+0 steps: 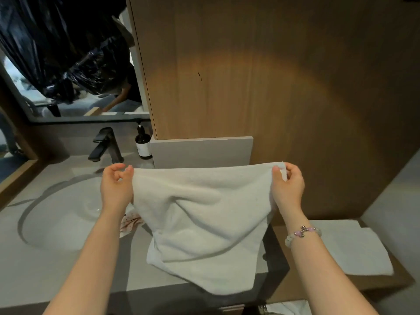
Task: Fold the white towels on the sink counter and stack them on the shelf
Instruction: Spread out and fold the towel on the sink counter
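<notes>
I hold a white towel (204, 214) spread out in the air above the sink counter (75, 276). My left hand (116, 185) pinches its upper left corner and my right hand (287, 184) pinches its upper right corner. The towel hangs down in soft folds, its lower edge draped over the counter's front right part. To the right, lower down, a folded white towel (354, 246) lies on a wooden shelf (281, 287). A bead bracelet sits on my right wrist.
A round white basin (61, 214) is sunk in the counter on the left, with a black tap (104, 144) and a dark soap bottle (143, 142) behind it. A wooden wall panel (272, 76) rises ahead. A patterned cloth (130, 221) peeks out beside the towel.
</notes>
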